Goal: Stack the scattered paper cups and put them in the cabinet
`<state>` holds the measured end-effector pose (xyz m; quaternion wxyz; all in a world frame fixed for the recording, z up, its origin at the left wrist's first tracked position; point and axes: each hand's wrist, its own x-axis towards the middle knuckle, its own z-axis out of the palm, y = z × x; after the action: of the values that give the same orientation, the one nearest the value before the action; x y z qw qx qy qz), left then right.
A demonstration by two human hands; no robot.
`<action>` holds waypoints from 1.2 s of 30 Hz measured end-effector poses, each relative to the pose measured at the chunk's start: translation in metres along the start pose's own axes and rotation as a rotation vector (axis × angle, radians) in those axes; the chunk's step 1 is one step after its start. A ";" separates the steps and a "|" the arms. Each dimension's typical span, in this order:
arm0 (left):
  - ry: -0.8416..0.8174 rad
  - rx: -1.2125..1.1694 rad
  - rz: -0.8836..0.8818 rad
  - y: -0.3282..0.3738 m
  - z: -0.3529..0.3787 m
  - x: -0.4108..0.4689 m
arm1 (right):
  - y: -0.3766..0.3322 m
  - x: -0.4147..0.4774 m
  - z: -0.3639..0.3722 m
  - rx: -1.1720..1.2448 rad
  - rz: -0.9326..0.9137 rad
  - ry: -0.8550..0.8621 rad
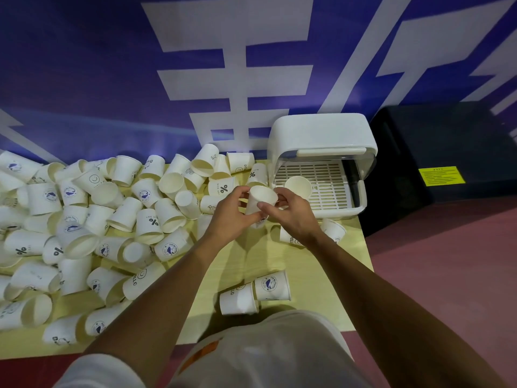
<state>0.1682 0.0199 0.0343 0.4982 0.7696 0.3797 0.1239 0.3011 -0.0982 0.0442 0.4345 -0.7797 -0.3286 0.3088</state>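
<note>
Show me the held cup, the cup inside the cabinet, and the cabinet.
held cup (258, 202), head view, side wall.
cup inside the cabinet (298, 186), head view, inner wall.
cabinet (319, 130), head view, white top.

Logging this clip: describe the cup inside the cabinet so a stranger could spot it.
At the far right corner of the yellow table stands a white cabinet. One cup sits on its slatted tray, mouth facing the camera. It alone is inside; all others are outside.

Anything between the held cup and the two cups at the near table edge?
Nothing: in the head view only bare table lies between the held cup and the two cups.
</note>
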 end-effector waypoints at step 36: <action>-0.110 0.011 -0.063 -0.029 0.005 0.005 | 0.031 0.021 -0.026 -0.277 -0.016 0.432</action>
<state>0.1610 0.0264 0.0056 0.5178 0.7656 0.3764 0.0639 0.3410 -0.1065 0.0242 0.3860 -0.8771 -0.2735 0.0836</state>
